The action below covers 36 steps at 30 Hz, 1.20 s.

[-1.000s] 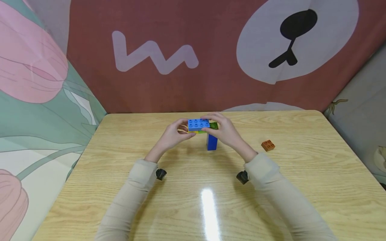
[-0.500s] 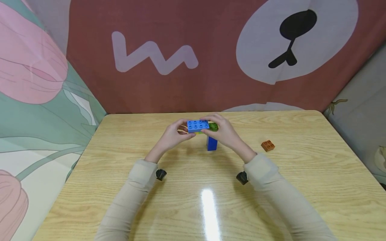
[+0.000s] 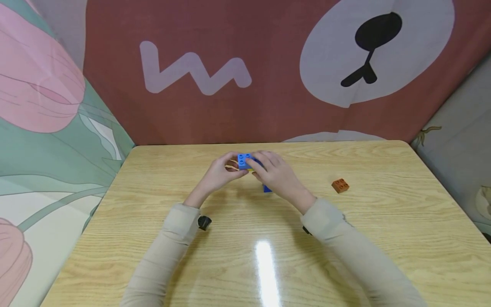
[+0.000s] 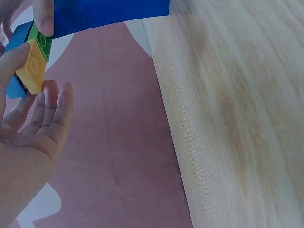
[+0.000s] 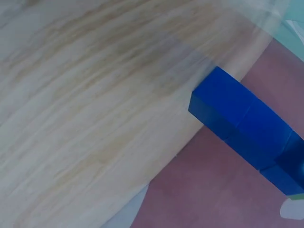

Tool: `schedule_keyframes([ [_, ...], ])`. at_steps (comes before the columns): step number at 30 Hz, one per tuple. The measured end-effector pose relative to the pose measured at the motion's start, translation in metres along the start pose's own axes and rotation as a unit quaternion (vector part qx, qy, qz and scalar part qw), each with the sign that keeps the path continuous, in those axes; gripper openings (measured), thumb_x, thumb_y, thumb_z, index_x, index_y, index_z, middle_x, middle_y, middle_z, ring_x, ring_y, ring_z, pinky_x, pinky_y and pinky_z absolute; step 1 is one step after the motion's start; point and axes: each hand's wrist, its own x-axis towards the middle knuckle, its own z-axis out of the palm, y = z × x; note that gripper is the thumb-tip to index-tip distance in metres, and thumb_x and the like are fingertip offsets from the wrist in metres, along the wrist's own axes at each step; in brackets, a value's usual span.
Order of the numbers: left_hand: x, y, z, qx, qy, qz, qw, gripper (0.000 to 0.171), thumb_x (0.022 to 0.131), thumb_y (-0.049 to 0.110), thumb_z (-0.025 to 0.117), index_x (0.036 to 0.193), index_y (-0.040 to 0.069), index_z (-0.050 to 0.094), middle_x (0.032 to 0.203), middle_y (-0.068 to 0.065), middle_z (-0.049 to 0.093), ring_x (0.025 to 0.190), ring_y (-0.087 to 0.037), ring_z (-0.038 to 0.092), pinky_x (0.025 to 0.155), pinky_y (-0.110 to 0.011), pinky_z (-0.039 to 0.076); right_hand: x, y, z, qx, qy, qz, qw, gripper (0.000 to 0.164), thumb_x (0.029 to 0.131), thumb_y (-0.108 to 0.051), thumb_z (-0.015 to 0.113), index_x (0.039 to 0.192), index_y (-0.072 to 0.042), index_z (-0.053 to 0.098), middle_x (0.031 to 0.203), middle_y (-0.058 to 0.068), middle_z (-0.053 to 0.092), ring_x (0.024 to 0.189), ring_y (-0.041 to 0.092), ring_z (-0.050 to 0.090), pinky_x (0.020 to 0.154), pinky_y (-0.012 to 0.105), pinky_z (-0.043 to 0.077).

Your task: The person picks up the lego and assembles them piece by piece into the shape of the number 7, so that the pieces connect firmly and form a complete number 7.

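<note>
At the top of a dark blue column of stacked toy bricks (image 5: 242, 123), both hands work on joined building bricks. My left hand (image 3: 221, 171) pinches the left end, its thumb on a yellow brick (image 4: 32, 69). A light blue eight-stud brick (image 3: 242, 162) lies on top of the yellow brick and a green brick (image 4: 44, 46). My right hand (image 3: 280, 178) reaches over the right part, fingers on the blue brick's top and the thumb at the green brick's underside. That hand hides most of the blue brick's right half and much of the column in the head view.
An orange four-stud brick (image 3: 340, 185) lies to the right on the wooden table (image 3: 192, 264). A printed cloth backdrop (image 3: 268, 106) stands right behind the table's far edge.
My right hand has turned and slid left, its fingers moving from the blue brick's sides onto its top. The green brick is now covered in the head view. My left hand stays nearly in place.
</note>
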Motion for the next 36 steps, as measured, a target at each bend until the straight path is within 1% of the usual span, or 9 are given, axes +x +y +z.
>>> schedule_keyframes([
  [15,0.000,0.000,0.003,-0.005,0.010,0.005,0.9999,0.046,0.085,0.015,0.073,0.126,0.006,0.056,0.117,-0.014,0.060,0.103,-0.025,0.062,0.093,-0.035,0.056,0.000,-0.006,0.013,-0.024,0.038,0.030,0.999,0.045,0.073,-0.016,0.083,0.112,-0.008,0.062,0.106,0.011,0.063,0.097,0.025,0.060,0.087,0.033,0.055],
  [17,0.001,0.000,0.004,0.011,0.016,0.022,0.9996,0.048,0.083,0.011,0.074,0.126,0.004,0.055,0.114,-0.015,0.060,0.099,-0.026,0.062,0.092,-0.036,0.057,0.000,-0.007,0.014,-0.026,0.041,0.032,0.998,0.045,0.072,-0.015,0.083,0.111,-0.008,0.062,0.106,0.010,0.063,0.097,0.025,0.060,0.087,0.032,0.056],
  [19,0.001,0.000,0.007,0.053,0.026,0.053,0.9968,0.053,0.081,0.006,0.075,0.129,0.001,0.053,0.111,-0.017,0.061,0.095,-0.027,0.063,0.089,-0.036,0.058,0.000,-0.007,0.014,-0.026,0.042,0.034,0.998,0.046,0.071,-0.015,0.084,0.111,-0.008,0.063,0.106,0.010,0.064,0.097,0.024,0.060,0.087,0.032,0.056],
  [21,0.001,0.000,0.009,0.117,0.039,0.090,0.9883,0.059,0.081,0.002,0.074,0.133,-0.001,0.048,0.108,-0.018,0.062,0.093,-0.027,0.063,0.086,-0.035,0.058,0.000,-0.007,0.014,-0.028,0.042,0.034,0.998,0.048,0.070,-0.016,0.085,0.112,-0.008,0.062,0.106,0.010,0.064,0.097,0.024,0.060,0.087,0.032,0.056],
  [23,-0.001,0.001,0.011,0.195,0.056,0.128,0.9707,0.064,0.081,0.000,0.073,0.138,-0.003,0.042,0.110,-0.018,0.062,0.094,-0.027,0.064,0.084,-0.033,0.058,0.000,-0.007,0.014,-0.031,0.043,0.033,0.998,0.049,0.070,-0.016,0.085,0.112,-0.009,0.062,0.106,0.009,0.063,0.097,0.024,0.060,0.087,0.031,0.056],
  [25,-0.002,0.000,0.013,0.270,0.074,0.156,0.9471,0.066,0.082,0.001,0.072,0.140,-0.003,0.040,0.114,-0.018,0.062,0.097,-0.026,0.066,0.083,-0.031,0.058,0.000,-0.007,0.014,-0.033,0.047,0.032,0.998,0.049,0.069,-0.016,0.085,0.112,-0.009,0.062,0.106,0.009,0.063,0.097,0.023,0.060,0.087,0.030,0.056],
  [29,-0.007,-0.003,0.015,0.391,0.113,0.199,0.8916,0.062,0.083,0.010,0.073,0.136,-0.001,0.043,0.120,-0.017,0.063,0.103,-0.025,0.065,0.082,-0.031,0.058,0.000,-0.008,0.015,-0.029,0.052,0.033,0.998,0.048,0.070,-0.014,0.084,0.112,-0.008,0.062,0.106,0.008,0.063,0.098,0.023,0.059,0.087,0.029,0.055],
  [33,-0.006,-0.011,0.016,0.450,0.177,0.277,0.8302,0.055,0.079,0.016,0.078,0.124,0.000,0.050,0.116,-0.014,0.065,0.103,-0.025,0.066,0.079,-0.030,0.059,0.000,-0.008,0.015,-0.025,0.051,0.033,0.998,0.047,0.070,-0.014,0.084,0.112,-0.007,0.063,0.106,0.009,0.064,0.098,0.023,0.059,0.088,0.030,0.055],
  [36,-0.003,-0.018,0.014,0.460,0.219,0.355,0.7840,0.054,0.073,0.014,0.082,0.116,-0.001,0.053,0.117,-0.015,0.063,0.104,-0.026,0.064,0.084,-0.030,0.058,0.000,-0.007,0.014,-0.029,0.053,0.030,0.998,0.047,0.070,-0.014,0.084,0.112,-0.007,0.063,0.106,0.008,0.065,0.098,0.023,0.060,0.088,0.030,0.055],
])
